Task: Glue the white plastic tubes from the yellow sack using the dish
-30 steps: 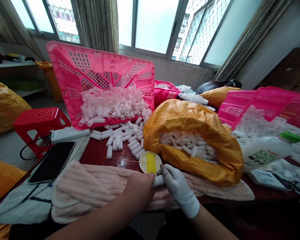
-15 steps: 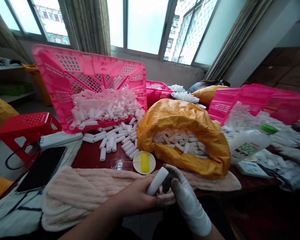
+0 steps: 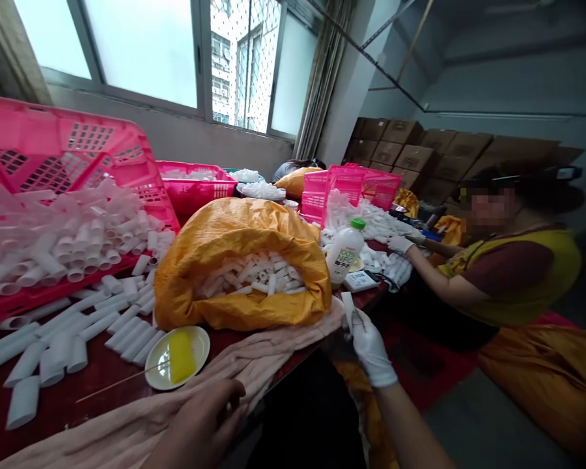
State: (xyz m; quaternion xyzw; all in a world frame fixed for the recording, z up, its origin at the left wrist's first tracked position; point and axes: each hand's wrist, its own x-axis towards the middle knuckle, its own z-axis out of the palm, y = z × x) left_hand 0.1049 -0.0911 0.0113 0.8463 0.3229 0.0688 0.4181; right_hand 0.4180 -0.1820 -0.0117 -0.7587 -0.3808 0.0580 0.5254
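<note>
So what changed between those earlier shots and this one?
The white tube went from the bare left hand to the gloved right hand, which carried it rightward past the table edge. The left hand, now empty, rests on the pink towel. The orange bag and dish stayed put.

Around the bag (image 3: 239,228), the basket (image 3: 78,143) stands at 9 o'clock, the bottle (image 3: 344,251) at 3 o'clock and the dish (image 3: 198,345) at 7 o'clock. The cloth (image 3: 273,345) lies before the bag at 6 o'clock, with the left hand (image 3: 202,422) on it. The right hand (image 3: 371,342), at 4 o'clock, holds a tube (image 3: 348,305) past the cloth's end.
</note>
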